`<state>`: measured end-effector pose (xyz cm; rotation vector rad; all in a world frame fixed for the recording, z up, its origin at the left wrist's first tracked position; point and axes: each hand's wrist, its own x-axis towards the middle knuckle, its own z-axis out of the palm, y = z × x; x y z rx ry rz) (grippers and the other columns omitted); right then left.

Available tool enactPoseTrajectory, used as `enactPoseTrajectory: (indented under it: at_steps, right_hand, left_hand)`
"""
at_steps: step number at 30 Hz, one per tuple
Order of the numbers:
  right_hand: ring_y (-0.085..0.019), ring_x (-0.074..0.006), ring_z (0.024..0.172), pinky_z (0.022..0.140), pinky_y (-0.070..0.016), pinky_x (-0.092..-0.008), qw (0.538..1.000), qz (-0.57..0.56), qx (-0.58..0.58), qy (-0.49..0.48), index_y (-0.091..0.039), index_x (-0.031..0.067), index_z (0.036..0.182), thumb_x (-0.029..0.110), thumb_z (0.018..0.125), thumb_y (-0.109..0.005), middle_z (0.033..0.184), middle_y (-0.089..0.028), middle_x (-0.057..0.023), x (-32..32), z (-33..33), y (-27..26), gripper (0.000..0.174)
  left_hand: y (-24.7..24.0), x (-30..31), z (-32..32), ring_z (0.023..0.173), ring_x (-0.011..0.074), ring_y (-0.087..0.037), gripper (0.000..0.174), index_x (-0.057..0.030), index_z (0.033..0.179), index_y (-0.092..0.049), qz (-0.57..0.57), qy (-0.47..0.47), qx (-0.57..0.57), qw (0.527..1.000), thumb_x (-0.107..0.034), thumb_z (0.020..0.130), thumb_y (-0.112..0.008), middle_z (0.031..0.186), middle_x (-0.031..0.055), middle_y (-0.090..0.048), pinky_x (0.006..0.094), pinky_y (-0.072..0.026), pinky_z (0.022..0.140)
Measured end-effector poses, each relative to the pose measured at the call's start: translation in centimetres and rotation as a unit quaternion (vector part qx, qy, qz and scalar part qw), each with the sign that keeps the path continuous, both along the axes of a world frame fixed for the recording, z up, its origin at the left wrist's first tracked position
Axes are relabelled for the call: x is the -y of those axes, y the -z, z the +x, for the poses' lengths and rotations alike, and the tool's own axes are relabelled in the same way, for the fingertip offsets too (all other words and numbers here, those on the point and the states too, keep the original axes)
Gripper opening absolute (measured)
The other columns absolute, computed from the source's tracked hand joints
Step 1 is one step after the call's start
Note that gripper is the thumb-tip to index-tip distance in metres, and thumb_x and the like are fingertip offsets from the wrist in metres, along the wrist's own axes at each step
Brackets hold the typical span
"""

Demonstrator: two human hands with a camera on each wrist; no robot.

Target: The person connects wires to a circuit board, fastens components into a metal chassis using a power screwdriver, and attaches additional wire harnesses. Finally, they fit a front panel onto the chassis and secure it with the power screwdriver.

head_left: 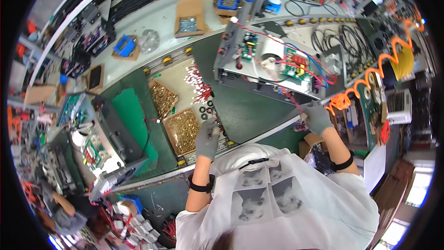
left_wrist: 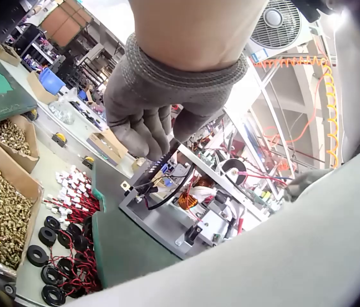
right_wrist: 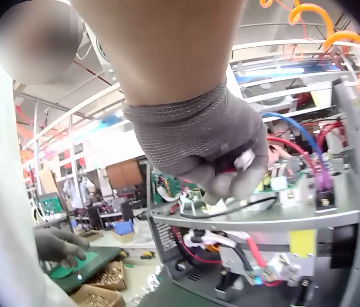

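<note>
While a small white piece (right_wrist: 245, 160) sits clamped in the grip of your right hand (head_left: 317, 118), by the near right corner of the open chassis (head_left: 259, 84), your left hand (head_left: 208, 139) hangs left of that chassis, grip slack, fingers loosely bent. Left of the chassis too: black rings (left_wrist: 37, 263), red-wired white plugs (head_left: 196, 83). Farther left of it, cartons (left_wrist: 14, 167) of brass fittings (head_left: 186, 130), then a second open case (head_left: 121, 144).

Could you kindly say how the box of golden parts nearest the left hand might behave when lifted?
The cardboard box is probably heavy for its size, given its many metallic parts. Its thin walls may flex, and the open top may spill pieces.
</note>
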<state>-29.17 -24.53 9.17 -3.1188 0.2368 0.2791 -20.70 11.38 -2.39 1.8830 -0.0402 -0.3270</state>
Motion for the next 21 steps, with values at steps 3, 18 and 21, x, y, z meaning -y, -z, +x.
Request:
enactPoseTrajectory:
  at_steps: [3, 18, 21]
  right_hand:
    - [-0.056, -0.0297, 0.093, 0.076, -0.0475, -0.0425, 0.997, 0.073, -0.015, 0.026, -0.067, 0.0152, 0.091, 0.012, 0.069, -0.068, 0.093, -0.057, -0.0078, 1.4, 0.1, 1.0, 0.022]
    - [-0.059, -0.0123, 0.075, 0.072, -0.0472, -0.0279, 0.659, 0.737, 0.122, 0.086, -0.059, 0.0002, 0.089, 0.008, 0.08, -0.063, 0.085, -0.065, -0.0072, -4.8, 5.8, 1.1, 0.013]
    - [-0.058, -0.0104, 0.068, 0.065, -0.0473, -0.0251, 0.682, 0.717, 0.119, 0.082, -0.062, 0.0007, 0.086, 0.003, 0.079, -0.063, 0.086, -0.065, -0.0066, -4.2, 6.0, 1.7, 0.008]
  left_hand:
    - [-0.7, 1.3, 0.5, 0.082, 0.0179, -0.063, 0.035, -0.0081, 0.117, -0.055, 0.004, 0.033, -0.01, 0.999, -0.016, 0.083, -0.059, 0.096, 0.0091, -0.066, 0.0293, -0.0498, 0.073]
    - [-6.8, 15.5, 2.1, 0.064, 0.005, -0.054, 0.022, -0.0052, 0.101, -0.057, -0.158, 0.2, -0.128, 0.959, -0.024, 0.091, -0.056, 0.084, 0.0008, -0.063, 0.0194, -0.0378, 0.051]
    - [-7.5, 15.6, 2.0, 0.064, 0.0043, -0.053, 0.02, -0.0052, 0.098, -0.058, -0.207, 0.189, -0.108, 0.954, -0.024, 0.091, -0.054, 0.08, 0.0003, -0.062, 0.0187, -0.0365, 0.05]
